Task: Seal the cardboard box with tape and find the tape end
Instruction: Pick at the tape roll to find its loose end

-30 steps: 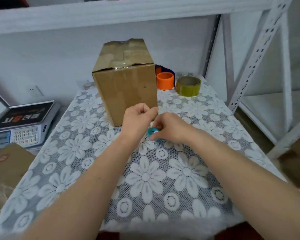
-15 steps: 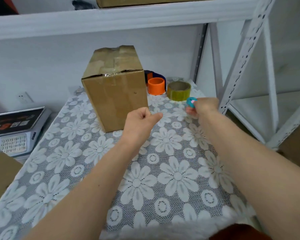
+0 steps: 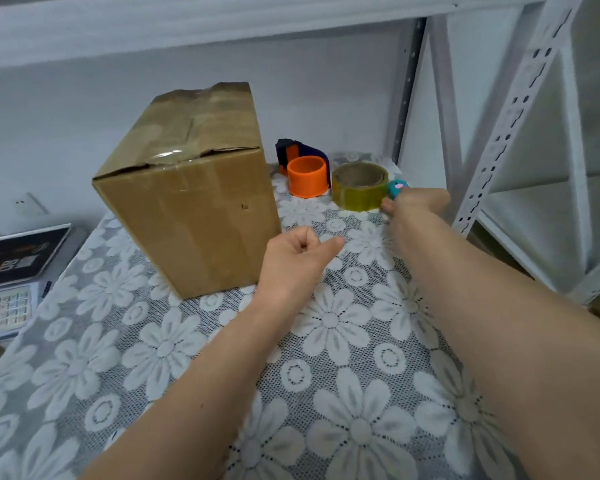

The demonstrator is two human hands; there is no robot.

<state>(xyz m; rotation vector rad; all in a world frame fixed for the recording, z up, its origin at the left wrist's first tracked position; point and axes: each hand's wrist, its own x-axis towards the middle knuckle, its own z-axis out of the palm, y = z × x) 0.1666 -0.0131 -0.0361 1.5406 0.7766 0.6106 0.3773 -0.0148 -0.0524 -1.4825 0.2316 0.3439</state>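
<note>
Teal object (image 3: pixel 396 188) pinched in outstretched right hand (image 3: pixel 417 204); left hand (image 3: pixel 293 259) fisted, empty.

Motion-blurred: right hand (image 3: pixel 417 202), its fingers (image 3: pixel 388 205) curled around a small teal object (image 3: pixel 396 188), mostly hidden, shape not readable. Half concealed behind the orange roll (image 3: pixel 307 176): a dark blue dispenser (image 3: pixel 292 154). Cut off by the left edge: weighing scale (image 3: pixel 13 278), keypad and printing too smeared to read. Left hand (image 3: pixel 297 263) closed, fingertips tucked out of sight. Far side of cardboard box (image 3: pixel 187 192) unseen.
</note>
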